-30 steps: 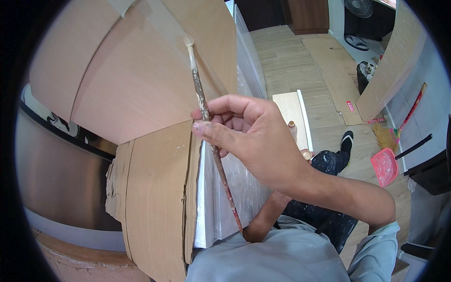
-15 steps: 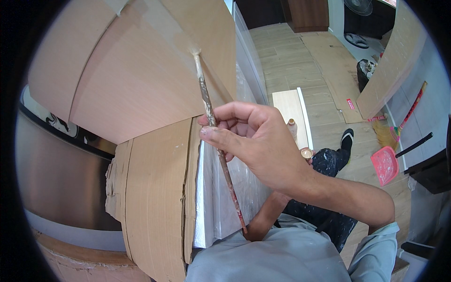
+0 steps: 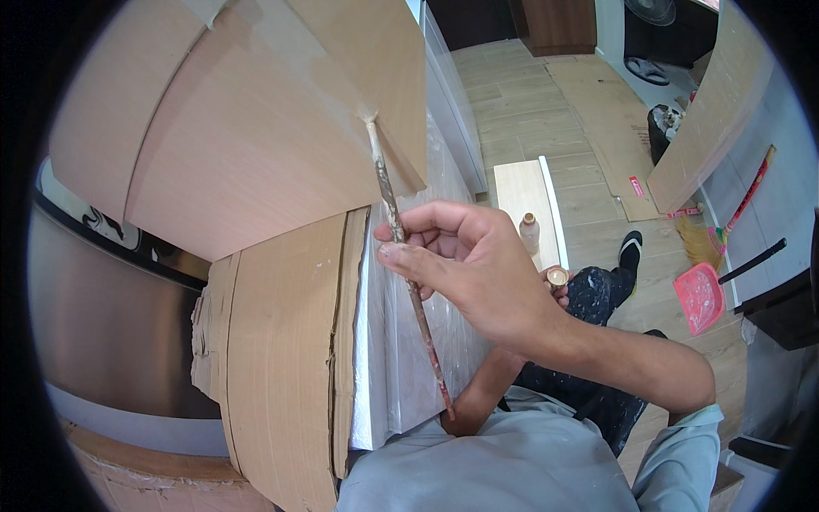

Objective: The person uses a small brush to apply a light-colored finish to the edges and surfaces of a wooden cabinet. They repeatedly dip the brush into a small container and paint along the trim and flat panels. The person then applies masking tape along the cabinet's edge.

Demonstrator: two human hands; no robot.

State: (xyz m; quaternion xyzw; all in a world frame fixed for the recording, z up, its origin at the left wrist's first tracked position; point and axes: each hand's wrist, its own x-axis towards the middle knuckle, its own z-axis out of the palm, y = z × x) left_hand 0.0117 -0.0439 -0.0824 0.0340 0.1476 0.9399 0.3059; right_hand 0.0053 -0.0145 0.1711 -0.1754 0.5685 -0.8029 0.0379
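Observation:
My right hand [image 3: 478,264] pinches a thin, paint-stained paintbrush [image 3: 386,192] between thumb and fingers. Its bristle tip meets the light wood panel [image 3: 247,145], close to the panel's right edge, where a paler streak runs down from the upper left. Beneath my right arm, my left forearm crosses to the right. Only the fingertips of my left hand [image 3: 562,294] show, wrapped round a small round container [image 3: 557,276] with light brown contents. The rest of that hand is hidden behind my right wrist.
A small bottle [image 3: 529,232] stands on a pale board [image 3: 520,183]. Folded cardboard [image 3: 281,358] and plastic-wrapped panels [image 3: 418,341] lie below the wood panel. To the right are a pink dustpan [image 3: 699,299], a broom [image 3: 699,243] and a leaning panel [image 3: 717,136].
My right hand and the paintbrush have moved down and slightly right, the tip travelling along the panel. More of the small container and my left fingertips now shows.

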